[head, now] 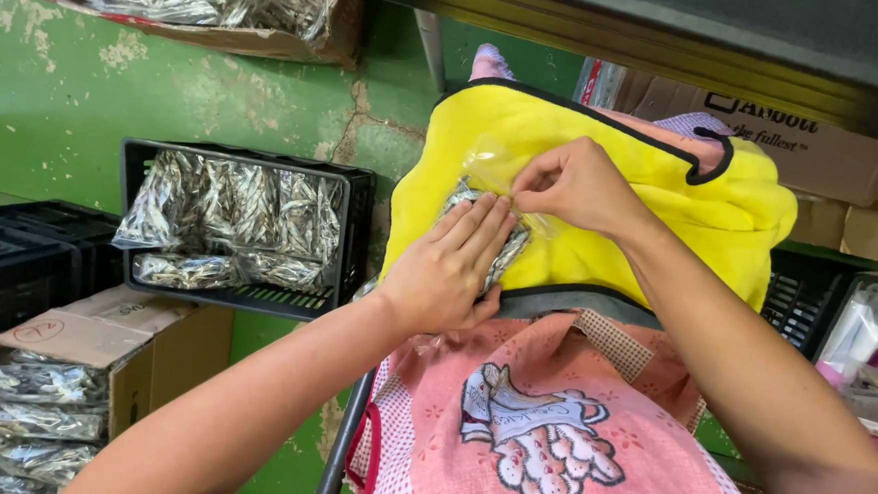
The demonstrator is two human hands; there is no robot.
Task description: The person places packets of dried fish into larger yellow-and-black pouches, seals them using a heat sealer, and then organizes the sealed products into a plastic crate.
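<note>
Packet: a small clear plastic bag (490, 230), crinkled and glossy, filled at its lower end with thin silvery dried fish; its empty upper end is flat and see-through.
Where it lies: pressed against a soft, fuzzy yellow cloth (641, 213) edged in black piping, which is draped over a rounded support.
Left hand: the left hand (448, 273) lies flat on the filled part of the packet, fingers straight and close together, palm down, pinning it to the cloth.
Right hand: the right hand (572, 184) is curled narrow, thumb and fingertips pinched on the empty top of the plastic, just above the left fingertips.
Below the cloth: a pink fabric (549, 433) with a small check border and a printed cartoon figure, smooth and thin, hanging under the yellow cloth's lower edge.
Crate: a black slotted plastic crate (245, 227) leans against the green wall (55, 127), packed with more shiny fish packets; well apart from the hands, to their left.
Boxes: a brown cardboard box (103, 345) sits under the crate, with further fish packets (30, 406) stacked in front of it.
Overhead: a dark shelf edge (670, 39) crosses the top, with another carton behind the cloth at right.
Wall: paint is cracked and flaking.
Obstructions: nothing covers the packet except the two hands themselves.
</note>
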